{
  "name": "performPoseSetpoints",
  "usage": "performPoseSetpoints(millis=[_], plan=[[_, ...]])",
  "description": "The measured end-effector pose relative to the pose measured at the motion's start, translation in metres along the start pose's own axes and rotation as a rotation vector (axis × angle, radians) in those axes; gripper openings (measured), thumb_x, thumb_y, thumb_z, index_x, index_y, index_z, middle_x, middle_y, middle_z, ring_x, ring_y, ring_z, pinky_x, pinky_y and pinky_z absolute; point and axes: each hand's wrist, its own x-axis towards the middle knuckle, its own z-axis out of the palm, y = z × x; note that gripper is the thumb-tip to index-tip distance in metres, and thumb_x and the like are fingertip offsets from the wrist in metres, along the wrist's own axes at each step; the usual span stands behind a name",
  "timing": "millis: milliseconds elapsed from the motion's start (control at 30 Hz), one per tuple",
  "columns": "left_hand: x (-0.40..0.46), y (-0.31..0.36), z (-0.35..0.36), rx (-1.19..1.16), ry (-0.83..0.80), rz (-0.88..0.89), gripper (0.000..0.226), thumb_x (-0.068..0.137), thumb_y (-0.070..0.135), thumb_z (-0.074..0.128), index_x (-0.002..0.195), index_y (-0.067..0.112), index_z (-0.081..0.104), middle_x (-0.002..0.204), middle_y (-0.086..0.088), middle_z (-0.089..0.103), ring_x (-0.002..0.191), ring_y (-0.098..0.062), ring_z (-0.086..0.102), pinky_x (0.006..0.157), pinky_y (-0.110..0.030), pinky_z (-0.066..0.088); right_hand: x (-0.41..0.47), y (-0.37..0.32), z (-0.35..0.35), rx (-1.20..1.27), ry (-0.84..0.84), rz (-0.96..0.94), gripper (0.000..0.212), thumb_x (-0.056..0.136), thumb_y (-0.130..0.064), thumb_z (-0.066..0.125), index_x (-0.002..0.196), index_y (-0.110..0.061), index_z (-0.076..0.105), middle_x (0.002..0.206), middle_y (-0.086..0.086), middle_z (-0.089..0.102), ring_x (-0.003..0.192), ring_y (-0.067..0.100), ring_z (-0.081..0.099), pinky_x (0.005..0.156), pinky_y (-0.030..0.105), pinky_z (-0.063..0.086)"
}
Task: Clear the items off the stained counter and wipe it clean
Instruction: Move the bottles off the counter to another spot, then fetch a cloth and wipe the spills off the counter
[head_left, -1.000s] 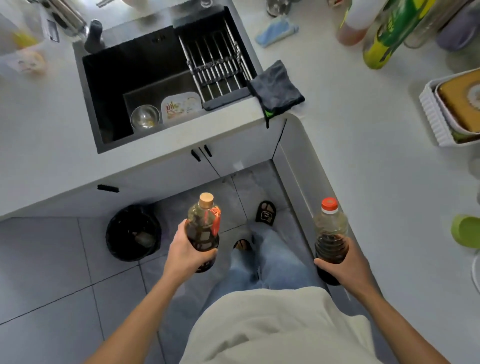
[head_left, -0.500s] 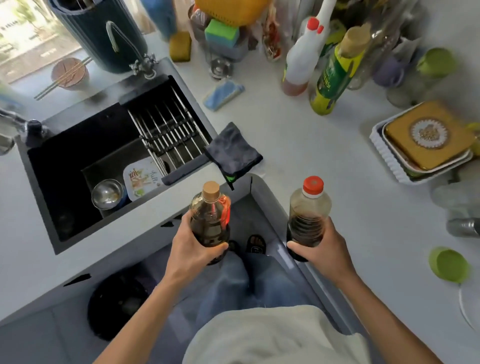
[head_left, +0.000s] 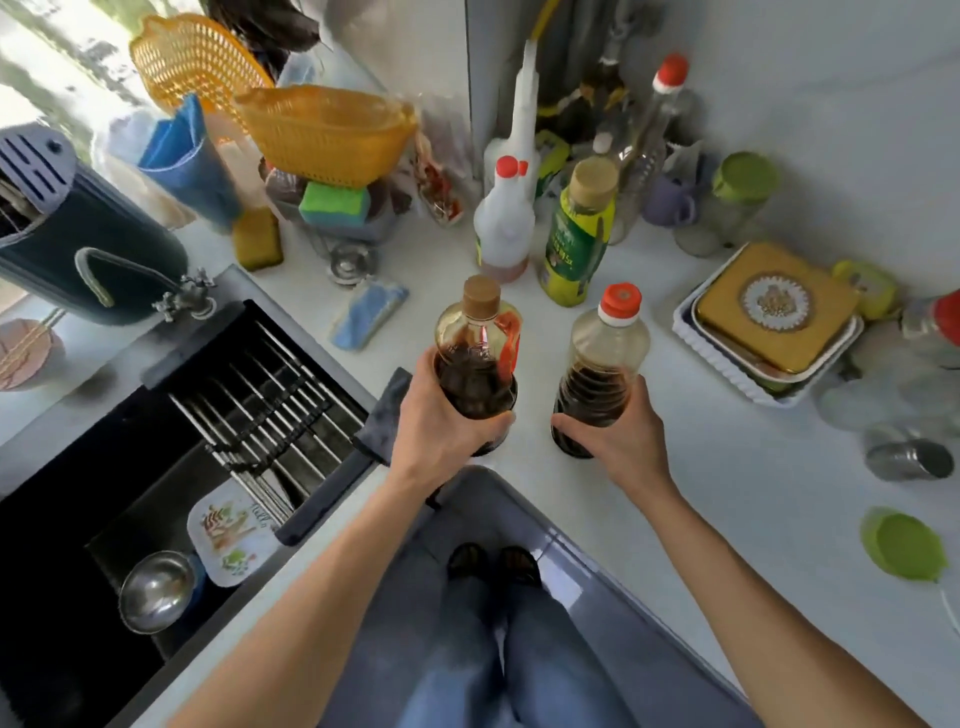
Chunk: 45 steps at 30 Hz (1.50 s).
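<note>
Two dark sauce bottles are held over the counter (head_left: 779, 519) corner: the left hand (head_left: 441, 431) grips the cork-capped bottle (head_left: 475, 364), the right hand (head_left: 618, 436) grips the red-capped bottle (head_left: 602, 358). At twelve o'clock stand one white spray bottle (head_left: 504, 223) and one green bottle (head_left: 576, 239); a dark cloth (head_left: 384, 415) lies at nine o'clock beside the sink (head_left: 78, 597).

Bare counter (head_left: 675, 457) ahead; green bottle (head_left: 576, 234) and white tray (head_left: 691, 325) crowd beyond.

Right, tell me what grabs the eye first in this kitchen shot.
Two bottles of dark sauce stand out at the centre, over the counter's inner corner: the left hand grips the cork-topped bottle and the right hand grips the red-capped bottle. Behind them, orange baskets sit among crowded bottles in the back corner. The black sink fills the left side, with a metal bowl in it.
</note>
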Motion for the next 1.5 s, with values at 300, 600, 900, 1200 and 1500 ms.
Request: performPoseSetpoints(millis=[300,600,900,1200,1500], plan=[[0.098,0.001,0.047,-0.001,-0.037,0.083,0.101,0.055,0.052,0.095,0.139,0.038,0.041,0.122,0.025,0.059,0.106,0.007,0.053,0.081,-0.004,0.038,0.073,0.004,0.021,0.078,0.162,0.005,0.082,0.052,-0.061,0.091,0.115,-0.057,0.038,0.103,-0.055,0.052,0.093,-0.031,0.052,0.069,0.002,0.042],[0.128,-0.009,0.066,-0.059,0.02,0.077,0.101,0.057,0.052,0.096,0.14,0.042,0.039,0.127,0.025,0.059,0.108,0.02,0.054,0.084,-0.006,0.04,0.111,0.005,0.029,0.149,0.212,-0.005,0.08,0.052,-0.059,0.094,0.107,-0.067,0.037,0.106,-0.049,0.056,0.097,-0.025,0.056,0.07,-0.007,0.04],[0.119,-0.013,0.055,-0.006,-0.018,0.051,0.121,0.065,0.055,0.094,0.16,0.037,0.023,0.157,0.012,0.05,0.141,-0.008,0.049,0.113,-0.032,0.045,0.1,0.011,0.025,0.092,0.1,0.049,0.107,0.064,-0.043,0.094,0.149,-0.037,0.029,0.133,-0.023,0.057,0.115,-0.009,0.054,0.089,0.006,0.042],[-0.022,-0.076,-0.013,0.113,0.023,-0.073,0.038,0.102,0.026,0.059,0.14,0.032,0.058,0.136,0.019,0.063,0.119,-0.005,0.062,0.104,-0.039,0.056,-0.026,0.028,0.054,-0.214,-0.073,-0.062,0.043,0.094,-0.009,0.062,0.136,-0.019,0.057,0.146,-0.001,0.054,0.146,0.02,0.04,0.118,0.038,0.037],[-0.112,-0.157,-0.048,0.433,0.087,-0.143,0.045,0.106,0.021,0.057,0.151,0.015,0.055,0.166,0.0,0.043,0.161,-0.02,0.028,0.131,-0.037,0.027,-0.045,-0.008,0.167,-0.455,-0.461,-0.503,0.054,0.101,-0.027,0.055,0.153,-0.018,0.044,0.163,-0.003,0.035,0.156,0.013,0.017,0.124,0.035,0.029]])
